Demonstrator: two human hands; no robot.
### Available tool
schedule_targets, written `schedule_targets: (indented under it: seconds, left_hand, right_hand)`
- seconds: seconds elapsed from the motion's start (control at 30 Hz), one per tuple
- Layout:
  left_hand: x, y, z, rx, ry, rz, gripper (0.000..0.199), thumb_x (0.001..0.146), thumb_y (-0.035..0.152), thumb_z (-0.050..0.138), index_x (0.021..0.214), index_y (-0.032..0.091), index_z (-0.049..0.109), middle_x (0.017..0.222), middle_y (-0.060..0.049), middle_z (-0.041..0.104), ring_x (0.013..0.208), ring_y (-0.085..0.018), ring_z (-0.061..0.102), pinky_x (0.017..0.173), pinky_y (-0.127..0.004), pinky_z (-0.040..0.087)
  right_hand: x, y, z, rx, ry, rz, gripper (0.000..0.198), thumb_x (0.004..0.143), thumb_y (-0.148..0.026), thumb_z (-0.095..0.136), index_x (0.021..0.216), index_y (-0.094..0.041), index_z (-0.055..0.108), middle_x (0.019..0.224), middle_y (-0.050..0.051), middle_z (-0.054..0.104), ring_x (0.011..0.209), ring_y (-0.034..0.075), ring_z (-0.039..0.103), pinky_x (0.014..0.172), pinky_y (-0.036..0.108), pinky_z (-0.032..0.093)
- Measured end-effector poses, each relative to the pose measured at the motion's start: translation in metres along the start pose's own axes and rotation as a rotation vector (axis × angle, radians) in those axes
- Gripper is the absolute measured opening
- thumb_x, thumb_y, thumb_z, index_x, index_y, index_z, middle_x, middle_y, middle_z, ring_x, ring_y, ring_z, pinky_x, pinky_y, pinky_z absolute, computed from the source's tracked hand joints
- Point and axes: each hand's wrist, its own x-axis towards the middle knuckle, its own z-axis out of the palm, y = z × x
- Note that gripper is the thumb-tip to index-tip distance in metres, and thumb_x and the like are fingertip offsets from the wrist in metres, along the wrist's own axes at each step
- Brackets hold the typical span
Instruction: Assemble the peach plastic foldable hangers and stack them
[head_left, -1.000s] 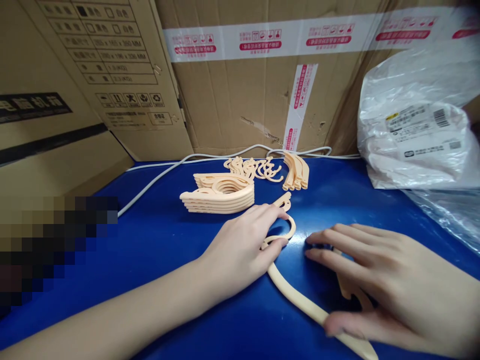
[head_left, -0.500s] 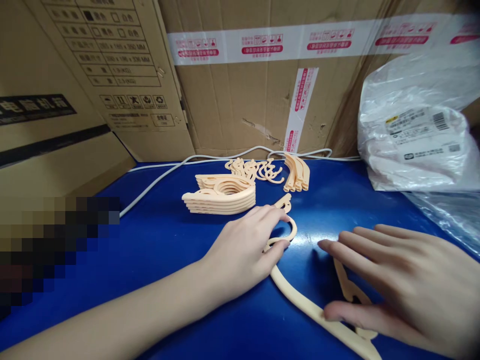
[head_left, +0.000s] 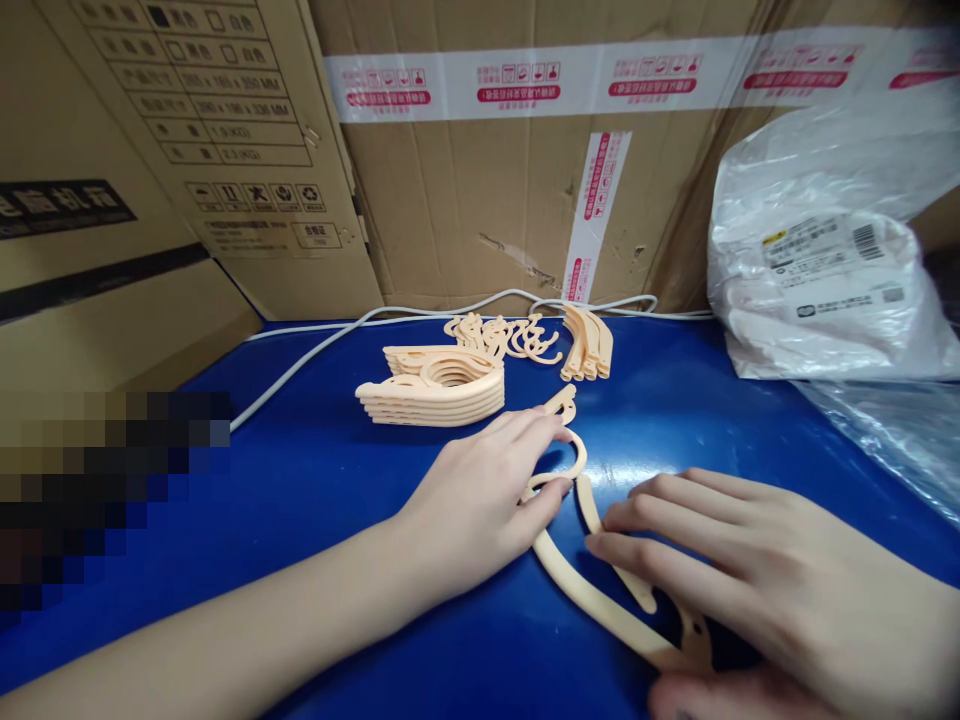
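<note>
My left hand (head_left: 491, 485) is closed around the hook end of a cream plastic folding hanger (head_left: 574, 585) lying on the blue table. Its curved hook shows between the fingers and thumb. At the hanger's lower right, my right hand (head_left: 757, 565) has its fingertips on a slim cream piece and its thumb by the end of the long arm. The palm hides part of that end. Just beyond my left fingers, a short cream end with a hole (head_left: 564, 400) sticks out. A neat stack of cream hangers (head_left: 435, 395) sits to the left behind my left hand.
Loose cream hooks (head_left: 495, 338) and a bundle of hanger arms (head_left: 589, 345) lie at the back. A white cable (head_left: 330, 342) runs along the cardboard boxes (head_left: 450, 215). A clear plastic bag (head_left: 825, 250) stands at right. A blurred patch (head_left: 90, 480) covers the left edge.
My right hand has moved left and down, its fingers now on the slim piece, which has swung in toward the hook. My left hand keeps its hold on the hanger.
</note>
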Motion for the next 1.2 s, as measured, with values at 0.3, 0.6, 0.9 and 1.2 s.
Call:
schedule_targets:
  seconds: [0.3,0.6,0.9,1.2]
  left_hand:
    - [-0.002,0.003,-0.002,0.043,-0.002,0.029,0.03,0.092,0.017,0.044,0.12,0.02,0.055,0.129,-0.004,0.061,0.128,-0.018,0.051,0.103,-0.035,0.047]
    - [-0.002,0.0,0.0,0.066,-0.016,0.025,0.039,0.091,0.011,0.035,0.123,0.018,0.055,0.136,-0.007,0.057,0.132,-0.018,0.048,0.108,-0.037,0.044]
    - [-0.001,0.0,-0.001,0.046,-0.017,0.038,0.043,0.087,0.006,0.035,0.122,0.018,0.056,0.137,-0.007,0.057,0.133,-0.017,0.048,0.109,-0.036,0.044]
    - [0.0,-0.002,0.002,0.025,-0.065,0.078,0.045,0.083,0.002,0.038,0.121,0.016,0.056,0.138,-0.008,0.055,0.131,-0.02,0.048,0.107,-0.039,0.045]
  right_hand:
    - [0.007,0.002,-0.009,0.119,-0.104,-0.018,0.026,0.087,-0.039,0.06,0.104,-0.019,0.065,0.099,0.008,0.068,0.088,0.019,0.063,0.076,0.03,0.048]
    - [0.006,0.006,-0.009,0.179,-0.111,-0.039,0.03,0.087,-0.03,0.058,0.115,-0.019,0.06,0.105,0.007,0.066,0.091,0.018,0.061,0.077,0.029,0.049]
    - [0.009,0.006,-0.009,0.199,-0.175,-0.028,0.038,0.084,-0.012,0.05,0.12,-0.021,0.059,0.099,0.005,0.066,0.087,0.016,0.059,0.077,0.03,0.048]
    - [0.005,0.012,-0.009,0.111,-0.13,-0.017,0.045,0.085,-0.01,0.048,0.128,-0.021,0.057,0.11,0.006,0.067,0.1,0.019,0.058,0.086,0.031,0.049]
